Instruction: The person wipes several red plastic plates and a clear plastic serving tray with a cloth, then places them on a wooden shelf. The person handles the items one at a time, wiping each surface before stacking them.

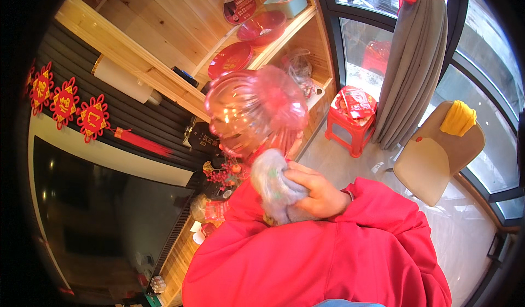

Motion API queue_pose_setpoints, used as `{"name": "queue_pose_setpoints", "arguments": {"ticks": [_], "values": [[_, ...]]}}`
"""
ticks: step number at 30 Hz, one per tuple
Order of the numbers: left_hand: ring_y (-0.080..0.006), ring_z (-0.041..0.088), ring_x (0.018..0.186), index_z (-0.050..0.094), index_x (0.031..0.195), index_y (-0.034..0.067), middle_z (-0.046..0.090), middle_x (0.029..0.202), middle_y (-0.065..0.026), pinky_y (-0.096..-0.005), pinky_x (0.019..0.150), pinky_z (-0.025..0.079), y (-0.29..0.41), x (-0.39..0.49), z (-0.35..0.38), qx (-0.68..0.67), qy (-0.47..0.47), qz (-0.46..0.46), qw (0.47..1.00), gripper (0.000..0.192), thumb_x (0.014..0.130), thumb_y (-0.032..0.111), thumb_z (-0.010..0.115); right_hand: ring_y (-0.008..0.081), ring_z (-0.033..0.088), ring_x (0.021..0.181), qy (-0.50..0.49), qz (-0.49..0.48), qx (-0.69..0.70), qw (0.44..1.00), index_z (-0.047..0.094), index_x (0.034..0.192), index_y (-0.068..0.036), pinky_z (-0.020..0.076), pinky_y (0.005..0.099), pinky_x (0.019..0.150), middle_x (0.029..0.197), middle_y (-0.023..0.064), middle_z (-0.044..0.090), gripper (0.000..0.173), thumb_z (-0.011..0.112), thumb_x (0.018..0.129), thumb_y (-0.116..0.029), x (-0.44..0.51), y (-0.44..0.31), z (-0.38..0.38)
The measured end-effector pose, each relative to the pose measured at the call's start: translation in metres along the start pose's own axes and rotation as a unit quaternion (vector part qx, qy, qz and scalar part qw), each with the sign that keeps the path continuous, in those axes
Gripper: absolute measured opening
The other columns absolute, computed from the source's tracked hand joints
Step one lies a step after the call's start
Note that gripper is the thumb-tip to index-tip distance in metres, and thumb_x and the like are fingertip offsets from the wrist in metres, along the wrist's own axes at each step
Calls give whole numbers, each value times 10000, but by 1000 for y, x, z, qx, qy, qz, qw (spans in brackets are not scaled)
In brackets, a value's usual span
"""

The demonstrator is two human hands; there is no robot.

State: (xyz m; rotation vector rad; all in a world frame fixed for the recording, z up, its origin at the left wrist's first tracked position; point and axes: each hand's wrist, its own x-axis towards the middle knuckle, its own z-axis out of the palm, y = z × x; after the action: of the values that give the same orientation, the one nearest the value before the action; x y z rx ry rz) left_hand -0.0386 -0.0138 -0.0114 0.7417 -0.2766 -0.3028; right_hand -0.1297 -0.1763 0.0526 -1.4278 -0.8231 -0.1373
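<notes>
A translucent pink fluted plastic bowl or dish [242,112] is held up in front of the shelves, with its far right part blurred. My left hand [297,144] supports it from beneath; only some fingers show at its lower right edge, and the rest is hidden behind the bowl and cloth. Bunched in my right hand [318,190] is a grey cloth [272,180], close against the bowl's near side. Both arms wear red sleeves.
Wooden shelves hold a red bowl [262,28], a red round tray [230,60] and a light-blue box [287,3]. A red plastic stool [351,137] bears packets. A beige chair [430,163] stands right; a dark television screen [98,216] is left.
</notes>
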Motion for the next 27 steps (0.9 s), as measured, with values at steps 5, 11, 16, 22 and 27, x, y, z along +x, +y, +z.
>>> {"name": "queue_pose_setpoints", "arguments": {"ticks": [5, 11, 16, 22, 27], "values": [[-212, 681, 850, 657, 1114, 34, 690, 989, -83, -328, 719, 546, -20, 31, 28, -14, 18, 19, 1000, 251, 935, 204, 610, 320, 593, 1119, 294, -140, -118, 938, 636, 1164, 15, 484, 427, 943, 1230, 161, 578, 334, 624, 831, 46, 27, -35, -47], [-211, 680, 838, 655, 1102, 37, 688, 975, -78, -327, 710, 548, -49, 35, 56, 24, 25, 88, 996, 235, 942, 203, 606, 416, 577, 1097, 204, -163, -304, 916, 616, 1160, -25, 491, 395, 923, 1225, 203, 552, 476, 639, 702, 101, 63, 4, -77], [-210, 680, 827, 654, 1092, 39, 687, 964, -73, -327, 703, 549, -31, 45, 37, -6, 24, 59, 998, 223, 948, 201, 603, 428, 561, 1140, 252, 9, -358, 899, 598, 1239, -38, 490, 417, 940, 1262, 217, 541, 526, 639, 729, 83, 44, 54, -87], [-209, 679, 815, 652, 1080, 42, 686, 950, -67, -327, 695, 551, -7, 55, 19, -20, 11, 17, 1000, 208, 955, 200, 599, 219, 634, 1067, 352, 193, -102, 910, 543, 1302, -9, 507, 334, 900, 1123, 98, 683, 488, 540, 826, 94, 15, 51, -90], [-208, 678, 805, 651, 1070, 44, 685, 938, -63, -326, 688, 553, -35, 81, 26, 38, -69, -110, 991, 197, 961, 198, 596, 368, 551, 1194, 299, -81, -325, 893, 542, 1340, -37, 440, 401, 1030, 1248, 187, 572, 531, 572, 814, 27, 4, 14, -52]]}}
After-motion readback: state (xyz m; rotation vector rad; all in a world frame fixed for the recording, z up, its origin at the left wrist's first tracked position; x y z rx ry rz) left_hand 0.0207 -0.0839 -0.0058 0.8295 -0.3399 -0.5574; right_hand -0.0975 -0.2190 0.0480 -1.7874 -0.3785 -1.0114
